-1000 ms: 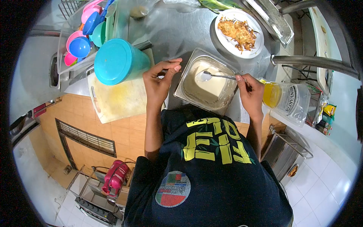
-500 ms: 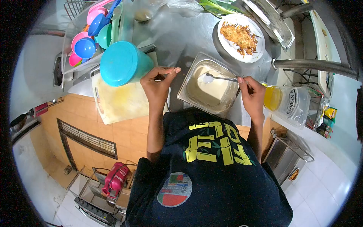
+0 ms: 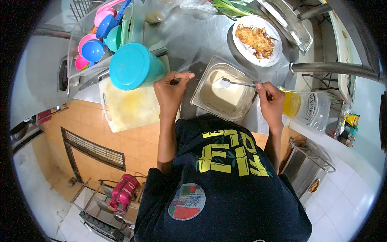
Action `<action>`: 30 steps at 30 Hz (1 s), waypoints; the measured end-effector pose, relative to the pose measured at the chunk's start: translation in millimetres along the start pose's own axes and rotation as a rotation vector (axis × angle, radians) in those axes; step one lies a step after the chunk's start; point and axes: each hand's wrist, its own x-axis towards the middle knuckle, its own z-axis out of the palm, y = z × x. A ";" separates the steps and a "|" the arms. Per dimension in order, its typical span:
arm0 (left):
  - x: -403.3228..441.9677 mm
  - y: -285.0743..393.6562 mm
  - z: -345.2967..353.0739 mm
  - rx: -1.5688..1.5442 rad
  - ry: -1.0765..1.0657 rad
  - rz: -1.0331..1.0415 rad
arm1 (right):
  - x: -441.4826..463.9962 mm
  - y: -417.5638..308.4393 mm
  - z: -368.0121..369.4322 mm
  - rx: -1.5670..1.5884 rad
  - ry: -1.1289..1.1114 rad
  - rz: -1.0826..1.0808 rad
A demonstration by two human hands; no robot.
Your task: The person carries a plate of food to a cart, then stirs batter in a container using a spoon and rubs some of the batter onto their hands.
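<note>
My right hand [image 3: 271, 101] pinches the handle of a metal spoon [image 3: 242, 84] at the right rim of a steel pan [image 3: 196, 98]. The spoon's bowl lies at the surface of a pale, creamy batter [image 3: 230, 94], where a whiter patch shows. Left of the pan, my left hand [image 3: 172, 93] is raised with thumb and forefinger pressed together; I cannot make out anything between them. Close beside its knuckles stands a turquoise lidded tub [image 3: 131, 66] on a stained white cutting board [image 3: 127, 105].
A white plate [image 3: 238, 45] with a fried fritter [image 3: 256, 40] sits behind the pan. To the right lies a bottle of yellow oil [image 3: 308, 109]. A clear bin [image 3: 76, 64] of colourful scoops stands at left. Green leaves [image 3: 231, 7] and a foil-lined tray [image 3: 288, 24] are at the back.
Hardly anything differs. My left hand has shifted very slightly right, and the right hand still holds the spoon over the pan at nearly the same spot.
</note>
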 end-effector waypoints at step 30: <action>3.7 20.8 -6.5 -0.126 -0.134 -0.143 | -17.6 -3.3 29.7 -0.015 0.229 0.132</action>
